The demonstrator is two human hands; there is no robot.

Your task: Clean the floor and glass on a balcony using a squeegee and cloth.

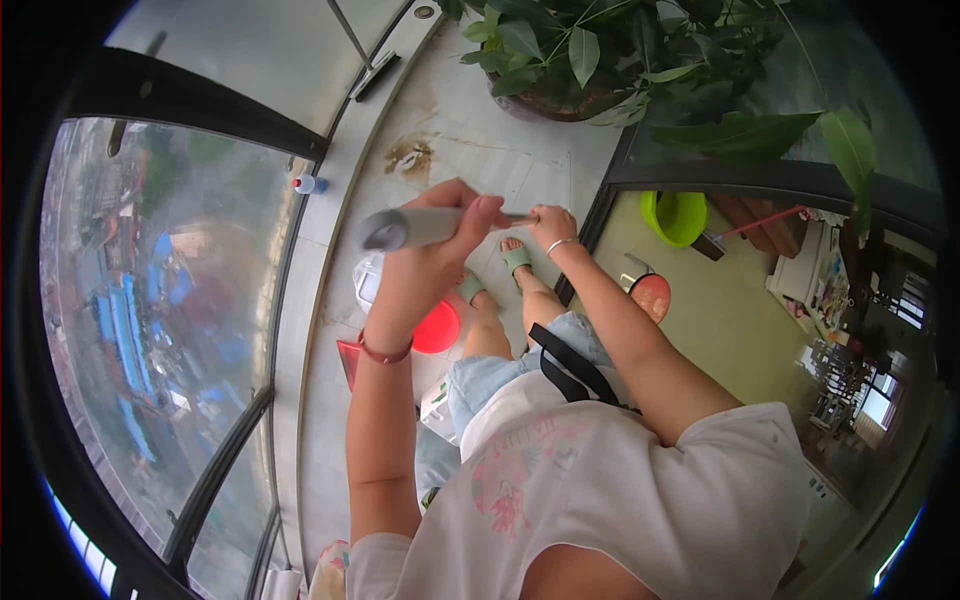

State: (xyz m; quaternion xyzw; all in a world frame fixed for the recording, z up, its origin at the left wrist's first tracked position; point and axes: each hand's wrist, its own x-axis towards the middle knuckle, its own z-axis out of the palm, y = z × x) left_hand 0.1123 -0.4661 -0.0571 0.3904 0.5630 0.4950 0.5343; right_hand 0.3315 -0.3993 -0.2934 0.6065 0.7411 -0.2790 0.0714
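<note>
My left hand is wrapped around the thick light-grey grip of a pole, its dark end cap pointing to the left. My right hand closes on the thin metal shaft of the same pole, a short way to the right. Past my right hand the rest of the pole cannot be seen. Beneath my hands is a pale tiled floor with a brown, dirty wet patch. My feet, in green slippers, stand on the tiles.
Windows line the left side above a ledge with a bottle. A squeegee leans there. A potted plant stands ahead. Near my legs are a red basin and white plastic bag. Right, beyond a dark frame, sits a green basin.
</note>
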